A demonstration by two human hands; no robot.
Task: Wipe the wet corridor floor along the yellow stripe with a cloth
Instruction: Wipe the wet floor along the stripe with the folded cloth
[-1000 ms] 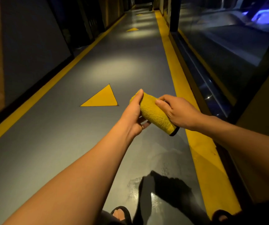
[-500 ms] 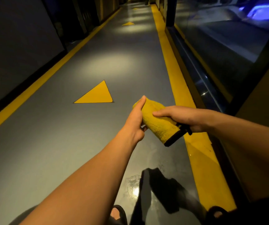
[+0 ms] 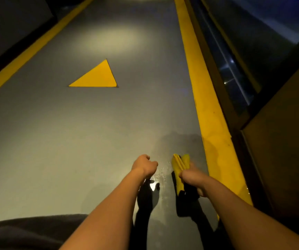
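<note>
My right hand (image 3: 192, 176) grips a folded yellow cloth (image 3: 178, 166) with a dark edge, held low over the grey corridor floor. A wet, shiny patch (image 3: 160, 173) lies just left of the cloth, between my two hands. My left hand (image 3: 144, 166) is a loose fist with nothing in it, a little left of the patch. The yellow stripe (image 3: 210, 120) runs along the floor's right side, close to the right of the cloth.
A yellow triangle (image 3: 98, 76) is painted on the floor ahead. Another yellow stripe (image 3: 28, 53) borders the left wall. A dark glass panel and frame (image 3: 235, 69) stand beyond the right stripe. My dark-clothed knee (image 3: 24, 231) fills the bottom left.
My left hand has let go of the cloth and moved apart from it. Both hands have dropped lower toward the floor, and the view has tilted down and come closer to the floor.
</note>
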